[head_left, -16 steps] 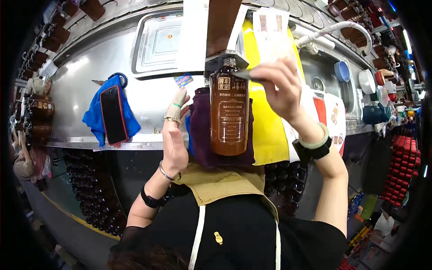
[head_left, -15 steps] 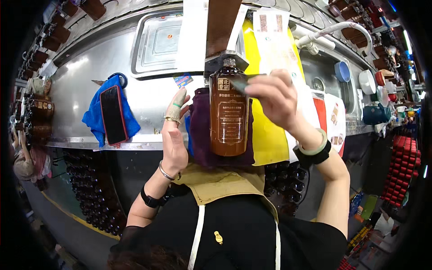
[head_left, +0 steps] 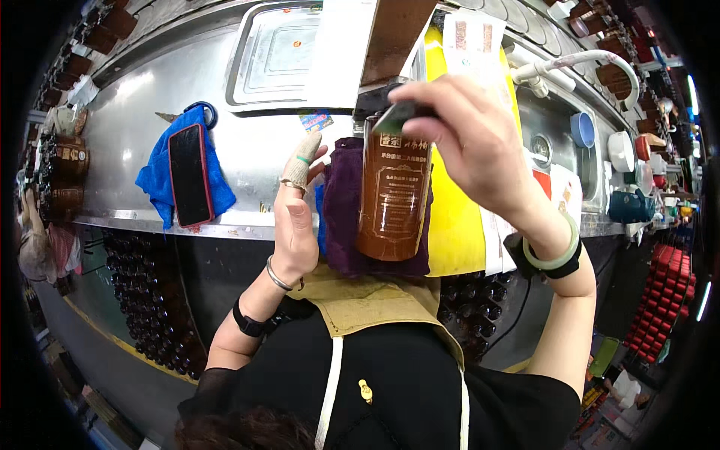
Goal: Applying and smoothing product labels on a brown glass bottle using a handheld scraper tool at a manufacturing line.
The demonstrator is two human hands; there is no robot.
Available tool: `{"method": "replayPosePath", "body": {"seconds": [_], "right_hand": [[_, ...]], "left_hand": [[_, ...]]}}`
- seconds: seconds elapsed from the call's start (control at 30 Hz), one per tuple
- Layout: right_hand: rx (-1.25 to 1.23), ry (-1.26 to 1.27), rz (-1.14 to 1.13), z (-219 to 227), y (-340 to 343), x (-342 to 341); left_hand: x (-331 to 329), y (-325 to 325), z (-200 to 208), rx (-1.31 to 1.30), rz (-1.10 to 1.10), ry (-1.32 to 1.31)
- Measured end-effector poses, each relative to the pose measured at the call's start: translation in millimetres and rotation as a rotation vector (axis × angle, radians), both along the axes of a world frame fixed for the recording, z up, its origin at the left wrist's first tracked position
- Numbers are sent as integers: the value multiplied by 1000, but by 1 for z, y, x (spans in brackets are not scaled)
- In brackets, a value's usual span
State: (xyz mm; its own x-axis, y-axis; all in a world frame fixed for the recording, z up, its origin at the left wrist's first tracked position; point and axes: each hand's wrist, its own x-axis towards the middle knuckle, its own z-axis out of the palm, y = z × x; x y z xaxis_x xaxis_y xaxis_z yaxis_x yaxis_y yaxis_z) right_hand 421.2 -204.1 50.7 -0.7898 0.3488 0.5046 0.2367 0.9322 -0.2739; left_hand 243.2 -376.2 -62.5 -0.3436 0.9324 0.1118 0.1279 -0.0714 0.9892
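An amber glass bottle [head_left: 394,217] with pale printed lettering lies on a folded purple cloth [head_left: 343,210], its neck pointing away from me. My right hand [head_left: 480,146] is over the bottle's shoulder, pinching a small flat, dark-greenish piece [head_left: 394,118] between thumb and fingers. That piece looks like a scraper, and its edge is at the upper part of the printed side; I cannot tell if it touches. Most of the neck is hidden by the hand. Left of the cloth, my left hand [head_left: 295,225] holds nothing, its fingers stretched out, with pale coverings on some fingertips.
A phone [head_left: 190,176] rests on a blue cloth [head_left: 154,184] at the left of the steel counter. Behind are a metal tray [head_left: 262,56] and a brown upright post [head_left: 394,41]. Yellow sheeting [head_left: 454,232] lies right of the bottle, before a sink with a white tap [head_left: 577,60].
My right hand has moved left and forward over the bottle's shoulder with the flat piece. The left hand stays beside the cloth. The whole view has shifted slightly.
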Motion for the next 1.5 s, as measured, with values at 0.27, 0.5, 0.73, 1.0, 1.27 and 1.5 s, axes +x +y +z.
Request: {"method": "replayPosePath", "body": {"seconds": [0.27,0.5,0.73,1.0,1.27,1.5], "right_hand": [[430,-130,85,0,-14,-3],[46,-311,259,-16,-94,11],[385,-22,-30,-7,-15,14],[-424,186,131,-61,-115,71],[-724,495,-474,-80,-113,40],[-720,537,-538,-95,-112,45]], "left_hand": [[-9,-9,-6,59,-1,57],[-10,-12,-9,46,31,2],[-2,-20,0,33,-77,4],[17,-37,-19,180,-265,107],[40,-22,4,235,-103,537],[42,-25,4,260,-78,619]]}}
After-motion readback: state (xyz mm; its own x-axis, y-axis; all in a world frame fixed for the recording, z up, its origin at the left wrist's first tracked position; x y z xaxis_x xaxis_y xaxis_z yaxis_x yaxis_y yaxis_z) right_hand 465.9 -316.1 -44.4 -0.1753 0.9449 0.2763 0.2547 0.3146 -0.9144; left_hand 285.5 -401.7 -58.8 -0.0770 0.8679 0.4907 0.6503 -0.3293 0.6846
